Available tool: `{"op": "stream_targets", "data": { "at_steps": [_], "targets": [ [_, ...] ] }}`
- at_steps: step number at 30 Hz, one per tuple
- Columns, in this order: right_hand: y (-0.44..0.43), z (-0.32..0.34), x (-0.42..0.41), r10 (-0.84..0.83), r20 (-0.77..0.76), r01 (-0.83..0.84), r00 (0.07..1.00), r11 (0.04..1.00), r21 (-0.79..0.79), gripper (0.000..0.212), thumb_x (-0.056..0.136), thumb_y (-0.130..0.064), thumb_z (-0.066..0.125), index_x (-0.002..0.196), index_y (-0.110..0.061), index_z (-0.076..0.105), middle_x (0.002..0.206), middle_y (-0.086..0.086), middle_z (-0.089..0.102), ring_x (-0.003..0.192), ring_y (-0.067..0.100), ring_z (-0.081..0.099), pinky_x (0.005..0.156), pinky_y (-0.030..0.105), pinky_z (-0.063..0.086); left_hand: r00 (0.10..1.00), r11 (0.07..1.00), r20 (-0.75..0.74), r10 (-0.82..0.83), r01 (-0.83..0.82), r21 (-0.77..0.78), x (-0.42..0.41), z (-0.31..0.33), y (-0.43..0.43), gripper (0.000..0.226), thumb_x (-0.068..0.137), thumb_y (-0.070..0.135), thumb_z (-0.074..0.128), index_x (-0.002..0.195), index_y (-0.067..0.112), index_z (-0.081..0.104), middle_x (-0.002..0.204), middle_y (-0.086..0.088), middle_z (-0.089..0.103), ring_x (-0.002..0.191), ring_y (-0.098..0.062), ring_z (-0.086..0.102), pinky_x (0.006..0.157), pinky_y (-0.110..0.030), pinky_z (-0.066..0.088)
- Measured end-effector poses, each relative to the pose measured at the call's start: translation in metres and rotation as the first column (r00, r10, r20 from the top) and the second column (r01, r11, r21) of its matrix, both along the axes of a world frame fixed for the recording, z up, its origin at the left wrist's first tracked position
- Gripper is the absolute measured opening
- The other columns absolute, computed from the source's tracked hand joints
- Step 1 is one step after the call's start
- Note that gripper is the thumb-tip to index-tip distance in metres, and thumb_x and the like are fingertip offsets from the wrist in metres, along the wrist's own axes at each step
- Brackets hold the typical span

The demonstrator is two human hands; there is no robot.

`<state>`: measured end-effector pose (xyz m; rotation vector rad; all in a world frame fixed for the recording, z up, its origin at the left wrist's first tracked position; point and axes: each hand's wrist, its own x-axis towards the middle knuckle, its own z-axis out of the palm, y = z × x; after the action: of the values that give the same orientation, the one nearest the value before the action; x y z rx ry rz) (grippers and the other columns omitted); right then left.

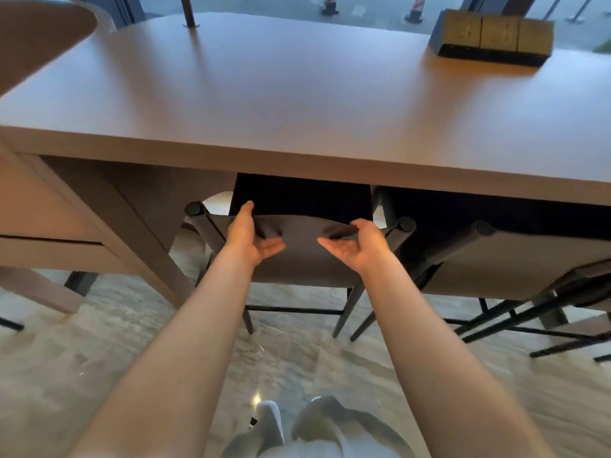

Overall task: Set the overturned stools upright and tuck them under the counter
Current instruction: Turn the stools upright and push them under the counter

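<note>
Stool sits upright, half under the desk; your left grip and right grip are both released, fingers straight, over its seat.

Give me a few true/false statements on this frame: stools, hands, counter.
1. The grey stool at the hands lies overturned on the floor. False: it stands upright on its legs, with its seat partly under the edge of the counter.
2. The left hand and the right hand are both at that stool's seat, fingers straight. True.
3. A second stool stands upright to the right of the grey one. True.
4. The box sits at the counter's near left corner. False: it sits at the far right.
</note>
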<state>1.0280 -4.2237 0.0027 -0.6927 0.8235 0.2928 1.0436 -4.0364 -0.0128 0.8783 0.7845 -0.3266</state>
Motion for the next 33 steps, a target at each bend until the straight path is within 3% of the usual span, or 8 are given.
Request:
{"op": "stream_targets", "data": {
  "at_steps": [2,4,6,8,16,24,30,33],
  "targets": [
    [0.003,0.001,0.0,-0.033,0.004,0.033,0.999,0.999,-0.014,0.036,0.101,-0.012,0.045,0.135,-0.004,0.038,0.138,0.033,0.041,0.125,0.049,0.046,0.082,0.058,0.048,1.0,1.0,-0.007,-0.02,0.02,-0.022,0.004,0.001,0.005,0.055,0.096,0.04,0.052,0.146,0.026,0.033,0.153,-0.018,0.029,0.112,-0.049,0.056,0.082,-0.056,0.053],
    [0.006,0.003,-0.001,-0.07,0.018,0.07,0.997,0.997,-0.026,0.029,0.1,-0.005,0.043,0.128,-0.002,0.04,0.138,0.033,0.042,0.124,0.049,0.046,0.086,0.057,0.048,1.0,1.0,0.002,-0.031,0.031,-0.005,0.008,0.002,0.007,0.035,0.099,0.021,0.047,0.134,0.015,0.044,0.141,-0.018,0.042,0.103,-0.043,0.059,0.071,-0.051,0.056],
    [0.006,0.006,-0.001,-0.092,0.026,0.092,0.995,0.996,-0.018,0.023,0.099,0.002,0.037,0.121,-0.001,0.038,0.139,0.033,0.038,0.127,0.053,0.041,0.094,0.054,0.049,0.999,0.999,0.024,-0.027,0.026,0.032,0.009,0.001,0.008,0.017,0.099,0.006,0.041,0.115,0.006,0.047,0.125,-0.019,0.046,0.104,-0.042,0.059,0.074,-0.046,0.056],
    [0.007,0.009,-0.001,-0.091,0.02,0.092,0.996,0.995,-0.031,0.02,0.099,0.004,0.034,0.118,0.001,0.036,0.139,0.035,0.036,0.128,0.055,0.039,0.098,0.052,0.048,0.999,0.998,0.033,-0.039,0.038,0.052,0.007,0.001,0.009,0.01,0.098,0.002,0.039,0.102,0.005,0.048,0.121,-0.021,0.044,0.109,-0.042,0.058,0.079,-0.045,0.056],
    [0.021,0.011,-0.007,-0.081,-0.002,0.081,0.997,0.996,-0.023,0.02,0.098,0.006,0.035,0.117,0.0,0.038,0.138,0.033,0.038,0.128,0.054,0.041,0.098,0.051,0.049,0.999,0.998,0.043,-0.005,0.002,0.069,0.008,-0.002,0.025,0.021,0.095,-0.002,0.038,0.113,0.004,0.047,0.122,-0.023,0.047,0.095,-0.041,0.06,0.073,-0.043,0.058],
    [0.021,0.009,-0.012,-0.05,0.016,0.05,0.999,0.998,-0.026,0.01,0.097,0.006,0.039,0.103,-0.002,0.043,0.119,0.032,0.047,0.122,0.051,0.048,0.094,0.05,0.052,0.998,0.998,0.057,-0.023,0.02,0.062,0.003,-0.001,0.027,0.021,0.094,-0.002,0.038,0.114,0.003,0.045,0.126,-0.026,0.047,0.105,-0.045,0.058,0.069,-0.044,0.057],
    [0.019,0.004,-0.015,-0.027,0.046,0.027,0.999,1.0,-0.014,0.01,0.099,-0.001,0.041,0.107,0.002,0.048,0.119,0.031,0.053,0.117,0.044,0.055,0.097,0.053,0.049,0.998,0.998,0.043,-0.053,0.052,0.028,0.001,0.001,0.03,0.019,0.097,0.003,0.041,0.115,0.003,0.046,0.132,-0.026,0.045,0.114,-0.047,0.054,0.069,-0.045,0.056],
    [0.017,0.001,-0.016,0.01,0.03,-0.009,0.999,0.999,-0.035,0.018,0.101,-0.009,0.043,0.114,0.002,0.049,0.121,0.03,0.058,0.112,0.041,0.06,0.093,0.052,0.051,0.999,0.999,0.017,-0.041,0.041,-0.003,0.0,0.006,0.03,0.01,0.097,0.003,0.041,0.103,0.005,0.049,0.134,-0.026,0.044,0.118,-0.046,0.052,0.07,-0.047,0.056]
  ]
}}
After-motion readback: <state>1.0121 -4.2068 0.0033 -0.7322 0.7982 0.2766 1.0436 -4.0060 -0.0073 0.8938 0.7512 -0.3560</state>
